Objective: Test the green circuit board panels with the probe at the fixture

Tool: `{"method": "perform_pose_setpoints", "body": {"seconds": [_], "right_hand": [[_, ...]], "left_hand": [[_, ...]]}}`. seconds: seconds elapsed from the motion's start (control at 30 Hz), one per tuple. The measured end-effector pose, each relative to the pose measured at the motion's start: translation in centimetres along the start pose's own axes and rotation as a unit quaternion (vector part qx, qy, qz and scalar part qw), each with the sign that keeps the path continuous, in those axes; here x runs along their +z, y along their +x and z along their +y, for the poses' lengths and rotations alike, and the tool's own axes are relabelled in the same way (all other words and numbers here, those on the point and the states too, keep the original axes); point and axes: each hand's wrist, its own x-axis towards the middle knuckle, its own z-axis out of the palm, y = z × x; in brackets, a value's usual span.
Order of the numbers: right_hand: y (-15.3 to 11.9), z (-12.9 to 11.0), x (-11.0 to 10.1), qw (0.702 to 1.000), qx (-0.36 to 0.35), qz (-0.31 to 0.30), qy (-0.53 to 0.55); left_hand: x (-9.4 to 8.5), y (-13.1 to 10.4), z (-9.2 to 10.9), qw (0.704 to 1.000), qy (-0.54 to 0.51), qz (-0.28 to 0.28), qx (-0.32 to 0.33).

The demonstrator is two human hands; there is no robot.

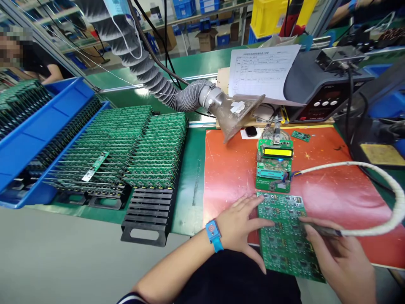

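A green circuit board panel (284, 245) lies on the red mat at its front edge, partly jutting over it. My left hand (243, 221) rests with fingers spread on the panel's left side, a blue wrist strap (213, 233) on its wrist. In my right hand (344, 257) is a probe (325, 230), held like a pen against the panel's right half; its tip is hidden by my fingers. A white sleeved cable (390, 202) loops from the probe to the programmer board (274, 164), whose yellow display is lit.
Racks of upright circuit boards (107, 139) fill the left bench beside a blue bin (41, 139). A fume extraction hose (234, 112) hangs over the red mat (228, 169). Behind stand a paper sheet (262, 69) and a dark soldering station (329, 93). Another person (34, 59) sits far left.
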Motion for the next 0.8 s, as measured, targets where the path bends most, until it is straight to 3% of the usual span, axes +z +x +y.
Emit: {"method": "perform_pose_setpoints", "body": {"seconds": [0.47, 0.8], "right_hand": [[-0.17, 0.49, 0.03, 1.000, 0.019, -0.004, -0.004], [-0.20, 0.39, 0.19, 1.000, -0.005, 0.008, 0.006]], "left_hand": [[0.44, -0.03, -0.30, 1.000, 0.006, -0.007, -0.003], [0.21, 0.02, -0.22, 1.000, 0.007, -0.023, -0.007]]}}
